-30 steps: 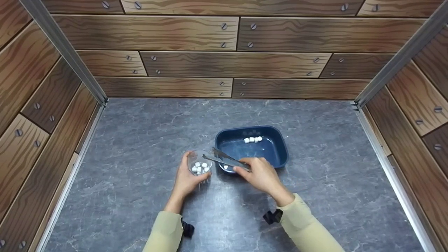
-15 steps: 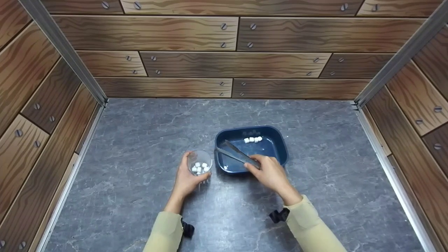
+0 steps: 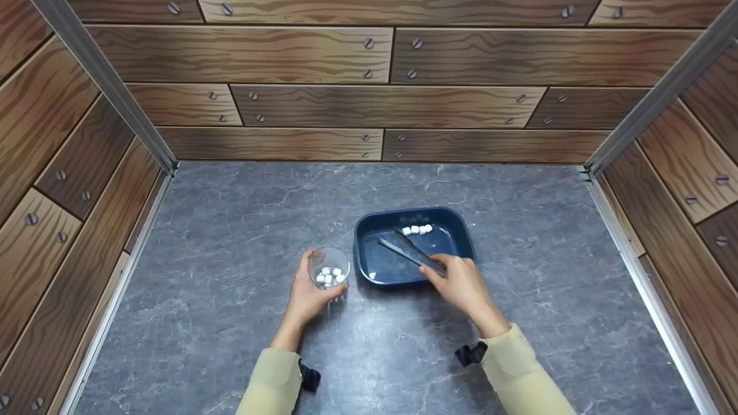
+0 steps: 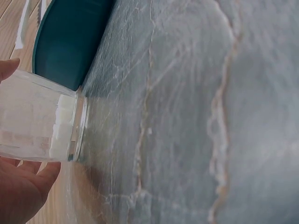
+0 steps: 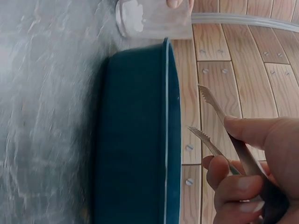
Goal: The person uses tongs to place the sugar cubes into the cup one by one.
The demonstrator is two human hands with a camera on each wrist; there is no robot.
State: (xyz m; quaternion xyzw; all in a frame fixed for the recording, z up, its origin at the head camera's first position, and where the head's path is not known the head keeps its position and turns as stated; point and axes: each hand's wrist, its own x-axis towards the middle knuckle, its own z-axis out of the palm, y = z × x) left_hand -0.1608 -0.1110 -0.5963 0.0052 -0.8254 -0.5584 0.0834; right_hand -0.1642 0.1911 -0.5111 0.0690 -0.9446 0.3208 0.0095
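Observation:
My left hand (image 3: 309,297) grips a clear glass (image 3: 329,259) that stands on the grey surface, with several white marshmallows (image 3: 328,279) at its bottom. Metal tongs (image 3: 416,255) are in my right hand (image 3: 461,282), pinched between thumb and fingers. Their serrated tips are spread apart with nothing between them, as the right wrist view shows. They hang over the dark blue tray (image 3: 471,253). Along the tray's far wall lies a row of several marshmallows (image 3: 415,230), and a single marshmallow (image 3: 372,275) sits in its near left corner.
The marbled grey tabletop (image 3: 242,219) is enclosed by wood-patterned panels (image 3: 305,104) at the back and both sides. Metal frame rails (image 3: 646,276) run along the side edges. Dark wrist cameras (image 3: 471,353) sit at both sleeves.
My right hand has carried the tongs rightward, from over the glass to above the tray. The left hand and the glass have stayed in place.

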